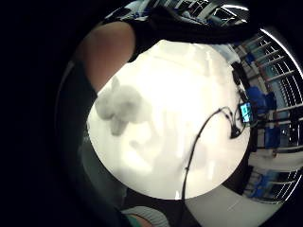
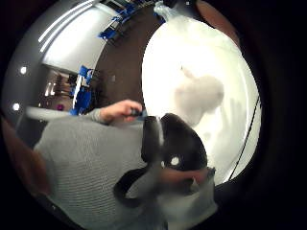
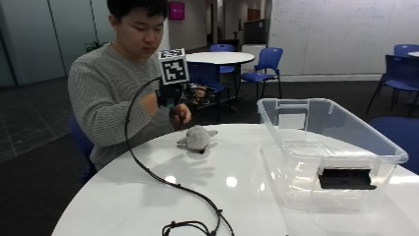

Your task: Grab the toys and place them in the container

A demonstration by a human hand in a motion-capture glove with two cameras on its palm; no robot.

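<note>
Lying sideways, grey plush toy (image 3: 196,138), nose toward container (image 3: 325,145)

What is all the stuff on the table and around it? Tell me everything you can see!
Grey plush toy: one, grey, lying on the table in front of the person, outside the container.
Clear plastic container: one, see-through, open-topped, on the table, apart from the toy; no toy shows inside.
Round white table: one, white, under the toy and container.
Blue chairs: several, blue, behind, around another white table.
Person's grey sweater: one, grey.
Gloved right hand: one, black glove, raised above the table near the toy, holding nothing visible.
</note>
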